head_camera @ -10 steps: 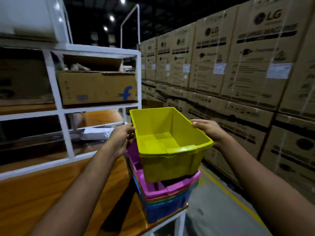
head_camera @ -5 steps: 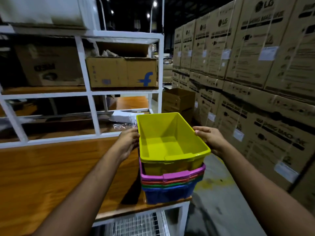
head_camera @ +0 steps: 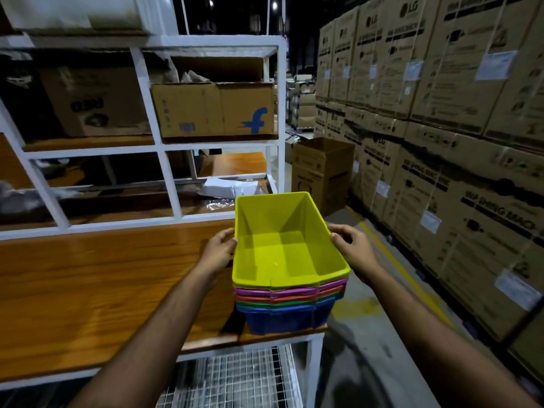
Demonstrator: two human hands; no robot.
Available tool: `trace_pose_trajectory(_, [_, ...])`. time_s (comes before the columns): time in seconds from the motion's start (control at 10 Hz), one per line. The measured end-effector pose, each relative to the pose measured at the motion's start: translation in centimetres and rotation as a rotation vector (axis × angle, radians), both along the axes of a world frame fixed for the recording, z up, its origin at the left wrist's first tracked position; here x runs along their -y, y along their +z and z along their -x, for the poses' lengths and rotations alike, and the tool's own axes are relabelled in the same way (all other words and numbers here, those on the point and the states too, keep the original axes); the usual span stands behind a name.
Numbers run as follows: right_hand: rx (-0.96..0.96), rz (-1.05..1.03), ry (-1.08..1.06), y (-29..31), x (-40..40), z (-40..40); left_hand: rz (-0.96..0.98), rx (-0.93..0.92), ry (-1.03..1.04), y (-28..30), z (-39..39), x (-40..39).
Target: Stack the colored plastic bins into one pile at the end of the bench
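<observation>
A yellow bin (head_camera: 282, 245) sits nested on top of a pile of bins at the right end of the wooden bench (head_camera: 103, 284). Below its rim show the edges of a purple bin (head_camera: 294, 291), a red one, a green one, and a blue bin (head_camera: 288, 319) at the bottom. My left hand (head_camera: 219, 251) grips the yellow bin's left rim. On the opposite rim, my right hand (head_camera: 351, 248) holds the bin. The yellow bin is empty inside.
A white shelf frame (head_camera: 164, 178) with cardboard boxes (head_camera: 215, 108) stands behind the bench. A wall of large cartons (head_camera: 441, 142) lines the right side of the aisle, with an open carton (head_camera: 322, 169) on the floor. A wire rack (head_camera: 235, 375) lies under the bench.
The yellow bin came down tilted from above the pile and now sits level and fully nested in the purple bin. Both hands stayed on its rims.
</observation>
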State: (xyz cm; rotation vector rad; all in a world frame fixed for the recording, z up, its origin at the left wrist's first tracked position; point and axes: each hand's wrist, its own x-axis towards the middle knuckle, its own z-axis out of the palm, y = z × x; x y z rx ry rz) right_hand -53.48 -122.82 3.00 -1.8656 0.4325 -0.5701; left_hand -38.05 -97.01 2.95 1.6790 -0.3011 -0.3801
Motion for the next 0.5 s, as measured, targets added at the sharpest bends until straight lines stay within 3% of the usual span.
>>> trace_pose_trajectory(0.2, [-0.083, 0.146, 0.017, 0.6, 0.6, -0.4, -0.011, -0.001, 0.054, -0.8, 2.2, -0.9])
trace_pose_trajectory(0.4, [-0.338, 0.707, -0.031, 2.3, 0.3, -2.7, 0.008, 0.041, 0.022, -0.7, 5.8, -2.1])
trace_pose_trajectory(0.5, [-0.381, 0.825, -0.079, 2.1, -1.2, -3.5, -0.037, 0.030, -0.035, -0.5, 6.8, -3.3])
